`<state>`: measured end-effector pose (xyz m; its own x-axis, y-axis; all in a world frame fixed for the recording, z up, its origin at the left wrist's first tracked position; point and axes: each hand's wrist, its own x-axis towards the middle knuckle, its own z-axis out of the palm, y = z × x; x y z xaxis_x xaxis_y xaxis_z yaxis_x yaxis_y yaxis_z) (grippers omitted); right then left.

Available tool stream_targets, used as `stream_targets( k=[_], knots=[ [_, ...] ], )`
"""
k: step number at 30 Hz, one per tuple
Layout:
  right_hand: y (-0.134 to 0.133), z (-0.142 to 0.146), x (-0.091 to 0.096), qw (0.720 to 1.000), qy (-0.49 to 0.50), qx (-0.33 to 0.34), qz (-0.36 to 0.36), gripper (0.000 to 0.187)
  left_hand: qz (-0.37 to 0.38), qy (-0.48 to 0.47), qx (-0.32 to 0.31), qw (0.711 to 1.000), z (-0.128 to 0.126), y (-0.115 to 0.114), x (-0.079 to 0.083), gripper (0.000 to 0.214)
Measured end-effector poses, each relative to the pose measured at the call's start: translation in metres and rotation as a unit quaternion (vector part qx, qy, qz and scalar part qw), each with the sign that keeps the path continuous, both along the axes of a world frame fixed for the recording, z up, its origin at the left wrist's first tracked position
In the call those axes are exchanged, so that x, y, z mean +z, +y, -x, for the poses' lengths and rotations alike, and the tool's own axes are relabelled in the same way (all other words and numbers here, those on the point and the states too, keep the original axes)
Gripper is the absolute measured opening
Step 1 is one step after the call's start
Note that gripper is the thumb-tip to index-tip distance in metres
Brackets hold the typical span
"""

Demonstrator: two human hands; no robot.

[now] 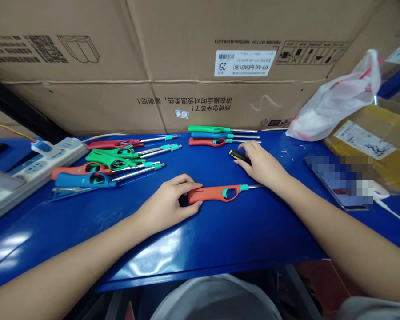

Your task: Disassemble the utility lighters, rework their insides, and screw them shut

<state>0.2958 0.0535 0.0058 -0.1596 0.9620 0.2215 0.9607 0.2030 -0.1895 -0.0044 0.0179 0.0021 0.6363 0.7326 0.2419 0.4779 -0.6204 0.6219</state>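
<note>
My left hand [173, 200] pinches the butt end of an orange lighter [210, 194], a long-nosed one with a teal trigger and collar, lying across the blue tabletop. Its metal tube points right and passes behind my right wrist. Fingers closed, my right hand [258, 162] grips a black and yellow handle [239, 156], perhaps a screwdriver; its other end is hidden under the hand. Just beyond lie a green lighter [206, 129], a blue lighter [208, 135] and a red lighter [206, 142], side by side with their tubes to the right.
Several more lighters [110, 155] lie in a loose group at left, near a white power strip [33, 171]. To the right are a phone [336, 184] with a white cable, a yellow-taped box [380, 138] and a plastic bag [336, 100]. A large carton [113, 102] walls the back.
</note>
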Motion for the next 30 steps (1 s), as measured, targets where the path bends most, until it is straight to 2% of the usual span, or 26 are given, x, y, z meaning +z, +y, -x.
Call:
stream_targets(
  k=[4, 7, 10, 12, 15, 25, 30],
  knots=[
    [0.009, -0.010, -0.002, 0.999, 0.033, -0.002, -0.018, 0.018, 0.014, 0.001, -0.005, 1.000, 0.003, 0.002, 0.003, 0.036],
    [0.017, -0.032, 0.007, 0.994, 0.078, -0.044, -0.060, 0.026, 0.028, 0.004, -0.011, 1.000, 0.005, 0.004, 0.004, 0.033],
    [0.023, -0.062, 0.021, 0.978, 0.132, -0.109, -0.123, 0.037, 0.019, 0.008, -0.012, 1.000, 0.005, 0.004, 0.002, 0.033],
    [0.024, -0.079, 0.028, 0.951, 0.201, -0.142, -0.189, 0.037, 0.001, 0.008, -0.015, 1.000, 0.005, 0.005, 0.000, 0.033],
    [0.023, -0.094, 0.034, 0.938, 0.216, -0.176, -0.206, 0.034, -0.015, 0.006, -0.021, 1.000, 0.004, 0.005, -0.002, 0.033],
    [0.024, -0.094, 0.033, 0.940, 0.223, -0.171, -0.192, 0.030, -0.043, 0.024, -0.033, 0.998, 0.004, 0.006, -0.006, 0.037],
    [0.025, -0.097, 0.033, 0.929, 0.258, -0.160, -0.210, 0.027, -0.044, 0.015, -0.037, 0.998, 0.005, 0.007, -0.012, 0.043]
  ],
)
